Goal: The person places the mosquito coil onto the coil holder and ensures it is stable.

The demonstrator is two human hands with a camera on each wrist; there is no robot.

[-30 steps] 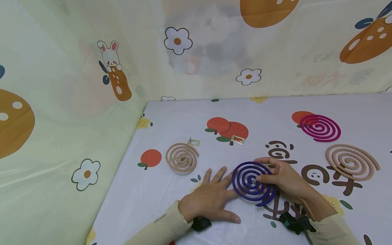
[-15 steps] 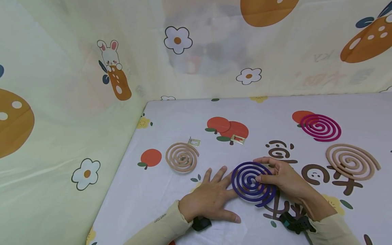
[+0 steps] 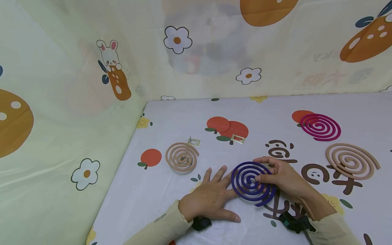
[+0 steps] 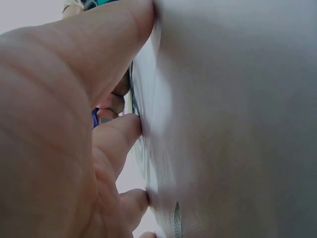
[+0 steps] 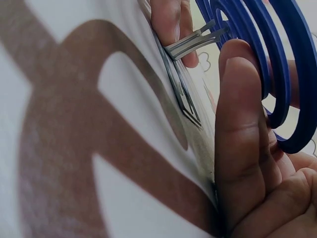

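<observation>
A person's right hand (image 3: 288,178) pinches a blue spiral coil (image 5: 280,69) at the upper end of a metal stand (image 5: 195,43) above a printed tablecloth (image 3: 137,190); the left hand (image 3: 211,197), fingers spread wide, rests palm down, reaching beneath the coil's edge.

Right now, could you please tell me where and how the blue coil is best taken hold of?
I'd take the blue coil by its right-side outer rings, coming from the right, where the right hand pinches it, thumb above, fingers beneath. It is flat and raised off the cloth, leaving room underneath; a metal stand reaches its centre, and the left hand occupies its left.
</observation>
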